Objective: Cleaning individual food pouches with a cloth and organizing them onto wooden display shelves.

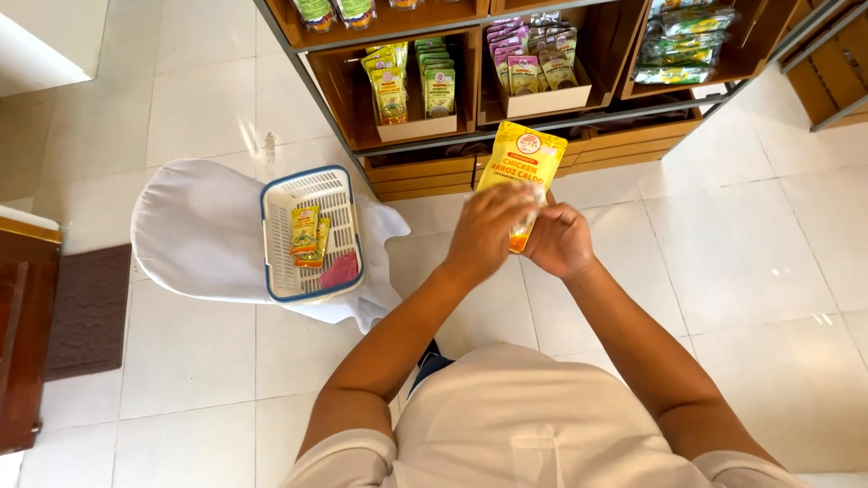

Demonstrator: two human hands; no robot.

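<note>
I hold a yellow food pouch [522,161] upright in front of me, above the tiled floor. My left hand [485,230] covers its lower part from the left. My right hand [561,242] grips its bottom edge from the right. Both hands touch each other around the pouch. To the left, a white plastic basket with a blue rim [279,262] rests on a seat draped in white cloth [194,230]. Inside the basket lie two yellow pouches [307,233] and a pink item [340,271].
A wooden shelf unit [597,54] stands ahead, with trays of yellow, green and purple pouches [440,86]. A dark mat [86,312] and a brown wooden cabinet [20,343] are at the left. White floor tiles [750,271] lie all around.
</note>
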